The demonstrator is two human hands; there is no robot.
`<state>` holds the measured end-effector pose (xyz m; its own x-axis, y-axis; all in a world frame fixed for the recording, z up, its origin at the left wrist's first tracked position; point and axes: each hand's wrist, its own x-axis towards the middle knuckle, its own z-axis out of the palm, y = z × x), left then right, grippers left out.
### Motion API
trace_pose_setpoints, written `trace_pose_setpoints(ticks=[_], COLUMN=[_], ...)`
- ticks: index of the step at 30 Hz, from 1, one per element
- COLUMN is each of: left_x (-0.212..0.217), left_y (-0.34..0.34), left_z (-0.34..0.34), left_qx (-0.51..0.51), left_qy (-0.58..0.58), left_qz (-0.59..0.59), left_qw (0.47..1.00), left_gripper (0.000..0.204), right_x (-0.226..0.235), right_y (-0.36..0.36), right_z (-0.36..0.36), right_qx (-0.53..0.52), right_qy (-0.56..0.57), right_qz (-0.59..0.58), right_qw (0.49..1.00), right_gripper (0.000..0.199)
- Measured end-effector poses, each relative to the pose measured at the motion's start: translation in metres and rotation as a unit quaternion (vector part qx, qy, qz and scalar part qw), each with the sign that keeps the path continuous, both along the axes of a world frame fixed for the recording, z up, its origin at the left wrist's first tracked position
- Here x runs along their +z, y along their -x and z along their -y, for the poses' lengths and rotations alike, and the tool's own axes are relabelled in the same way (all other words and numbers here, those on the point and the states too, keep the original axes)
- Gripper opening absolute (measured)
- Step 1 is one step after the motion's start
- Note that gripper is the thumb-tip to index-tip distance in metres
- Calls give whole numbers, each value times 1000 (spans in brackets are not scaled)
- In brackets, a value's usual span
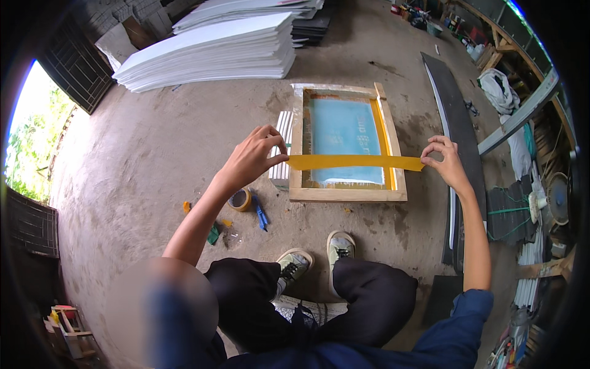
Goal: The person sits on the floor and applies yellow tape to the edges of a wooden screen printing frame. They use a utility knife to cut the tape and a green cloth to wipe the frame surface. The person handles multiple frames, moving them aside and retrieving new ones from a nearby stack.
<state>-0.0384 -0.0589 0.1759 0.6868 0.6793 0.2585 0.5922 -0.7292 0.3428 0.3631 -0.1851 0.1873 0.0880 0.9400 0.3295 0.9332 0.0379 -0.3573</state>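
Stretched between my two hands is a strip of yellow tape [353,162], held across the lower part of a wooden screen-printing frame [347,195]. My left hand [255,154] pinches the strip's left end beside the frame's left edge. At the other end, my right hand [444,161] pinches the tape just past the frame's right edge. Light-blue mesh [341,129] with faint pale markings fills the frame. Another yellow strip [380,129] runs along the mesh's right side. Whether the held tape touches the frame, I cannot tell.
A tape roll [240,200] and a blue utility knife [260,214] lie on the concrete floor left of my feet. White slats [283,138] sit by the frame's left side. Large white sheets [209,55] are stacked at the back; a long dark board [452,123] lies to the right.
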Motion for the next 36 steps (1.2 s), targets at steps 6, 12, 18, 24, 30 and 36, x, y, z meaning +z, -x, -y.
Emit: trace_pose_setpoints(ticks=[6, 12, 18, 24, 30, 36], left_x=[-34, -89, -134, -139, -151, -156], left_y=[-19, -22, -35, -46, -63, -72], left_z=[-33, -38, -18, -24, -31, -33], left_qx=[-10, 4, 54, 67, 57, 31], left_qy=[166, 372, 369, 300, 213, 161], left_qz=[6, -99, -154, -155, -152, -179], left_qw=[986, 923, 915, 939, 964, 970], left_gripper=[16, 16, 18, 16, 11, 7], right_x=[-21, -83, -144, -160, -169, -171], right_y=[-31, -39, -25, -31, -25, -9], right_z=[-18, -23, -17, -31, -43, -50], right_qx=[-37, -3, -64, -93, -55, -10], right_qy=[173, 375, 417, 375, 286, 241], right_qz=[-220, -267, -257, -142, 3, 78], right_qw=[959, 888, 869, 911, 957, 967], right_gripper=[11, 9, 12, 12, 11, 9])
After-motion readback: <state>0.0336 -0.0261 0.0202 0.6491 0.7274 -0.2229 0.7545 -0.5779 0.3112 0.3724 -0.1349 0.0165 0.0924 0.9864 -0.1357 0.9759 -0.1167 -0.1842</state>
